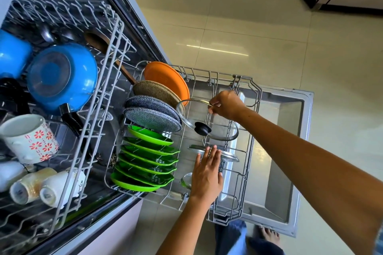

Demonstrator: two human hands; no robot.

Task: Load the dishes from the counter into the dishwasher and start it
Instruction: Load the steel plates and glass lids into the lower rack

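Beige floor tiles [259, 33] fill most of the head view, with the dishwasher door [290, 151] dropped flat and the lower rack [246, 80] rolled out over it. So the step in hand looks like slotting a glass lid [219, 130] into that rack: the person's right hand [226, 104] pinches the lid's metal rim near the top, holding it tilted on edge, black knob [202, 128] facing the camera, just beside the speckled plates [153, 118]. Left hand [207, 172] is flat, fingers straight and holding nothing, fingertips right at a second lid [228, 157] lying lower in the rack; can't tell if it's actually pressing on it. Green plates [145, 161] and an orange plate [167, 80] are already standing in the tines, and the upper rack [99, 89] has a blue pot [62, 76] and floral mug [29, 136] loaded. Next move probably calls for easing the lid's edge between two tines so it stands alone, then letting go. Racks in, door shut and starting the wash all look not yet done.
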